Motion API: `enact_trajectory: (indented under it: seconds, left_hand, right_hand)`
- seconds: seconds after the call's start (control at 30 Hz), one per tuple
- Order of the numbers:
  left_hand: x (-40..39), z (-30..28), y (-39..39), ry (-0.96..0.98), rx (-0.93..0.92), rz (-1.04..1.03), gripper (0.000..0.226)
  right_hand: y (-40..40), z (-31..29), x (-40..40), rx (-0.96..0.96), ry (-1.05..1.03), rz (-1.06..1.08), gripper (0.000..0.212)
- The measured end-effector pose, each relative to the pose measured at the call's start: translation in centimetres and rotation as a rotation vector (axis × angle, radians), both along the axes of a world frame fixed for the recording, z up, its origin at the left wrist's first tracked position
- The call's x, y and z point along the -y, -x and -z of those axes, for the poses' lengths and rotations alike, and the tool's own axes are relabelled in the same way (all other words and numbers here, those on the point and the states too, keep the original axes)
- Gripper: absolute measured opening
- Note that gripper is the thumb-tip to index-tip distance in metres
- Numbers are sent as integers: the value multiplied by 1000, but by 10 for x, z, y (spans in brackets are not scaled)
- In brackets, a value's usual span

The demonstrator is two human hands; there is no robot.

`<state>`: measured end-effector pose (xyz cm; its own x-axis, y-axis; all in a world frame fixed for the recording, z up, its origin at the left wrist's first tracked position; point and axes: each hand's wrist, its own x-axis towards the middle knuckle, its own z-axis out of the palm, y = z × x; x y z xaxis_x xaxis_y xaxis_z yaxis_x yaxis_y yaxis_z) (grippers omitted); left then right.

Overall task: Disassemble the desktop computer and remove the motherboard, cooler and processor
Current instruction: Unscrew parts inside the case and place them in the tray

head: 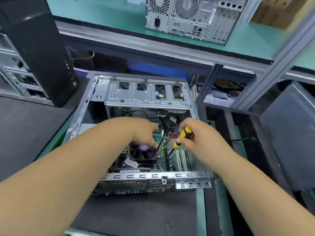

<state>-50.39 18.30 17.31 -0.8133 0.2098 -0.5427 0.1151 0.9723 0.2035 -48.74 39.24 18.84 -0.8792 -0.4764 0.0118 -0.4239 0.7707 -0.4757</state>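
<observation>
An open desktop case [146, 94] lies on its side on a dark mat in front of me. Inside it sits the green motherboard [177, 159] with white slots, and the black cooler [144, 155] with a purple-hubbed fan. My right hand [199, 137] is closed around a yellow-and-black screwdriver [181, 136], its shaft pointing down at the board. My left hand [144, 133] reaches into the case above the cooler, fingers pinched at a black cable [162, 138]. The processor is hidden.
A black tower [34, 48] stands at the left beside a bare metal chassis [15, 77]. Another grey computer [192, 19] rests on the green shelf behind. A dark side panel [289, 133] leans at the right. A metal frame post [281, 57] rises at the right.
</observation>
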Motion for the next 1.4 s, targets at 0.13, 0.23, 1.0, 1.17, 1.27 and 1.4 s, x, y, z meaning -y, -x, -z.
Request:
enact_trajectory:
  seconds: [0.13,0.23,1.0,1.17,1.27,1.4]
  left_hand:
    - [-12,1,16,69,13,114,55]
    - [-15,13,20,26,4,121,52]
    - [37,-24,-34,-199,-381,-380,16]
    - [55,-16,-70,-66,-598,-504,20]
    - [59,-8,-78,-75,-650,-564,21]
    - [62,6,-72,-44,-636,-611,24]
  right_hand:
    - [5,-6,0,48,-121,-91,23]
    - [4,-5,2,97,-152,-161,22]
    - [53,-24,51,29,359,-603,17]
    - [56,-29,99,73,258,-790,15]
    - [47,-19,118,206,160,-879,12]
    - [40,8,124,269,101,-930,10]
